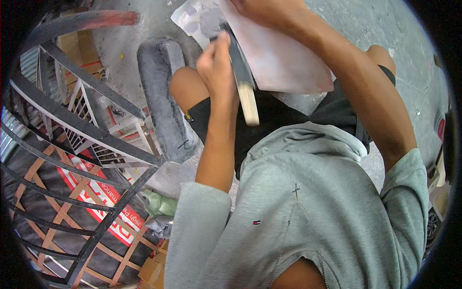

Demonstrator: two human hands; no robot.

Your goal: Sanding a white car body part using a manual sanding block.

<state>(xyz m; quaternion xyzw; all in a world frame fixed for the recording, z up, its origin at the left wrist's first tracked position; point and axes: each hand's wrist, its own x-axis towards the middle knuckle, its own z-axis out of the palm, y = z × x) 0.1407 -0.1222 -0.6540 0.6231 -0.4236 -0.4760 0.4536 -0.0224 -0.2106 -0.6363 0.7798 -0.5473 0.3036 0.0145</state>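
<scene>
Near the top centre, my left hand (216,62) is closed on a long flat wooden stick (249,106), dark grey along its upper part and pale at the lower end. The stick lies at an angle along the left side of a pinkish-white sheet (284,62) above my lap. The sheet's upper left part (187,17) carries grey smudged patches. My right hand (260,9) is at the top edge of the view, over the sheet, with its fingers mostly cut off by the frame.
A long grey padded block (161,96) lies left of my knee. Dark curved metal lattice frames (86,120), cardboard (77,45), a red-and-white printed banner (96,197) and green crumpled material (159,204) fill the left. A dark wheel (433,226) shows at the far right.
</scene>
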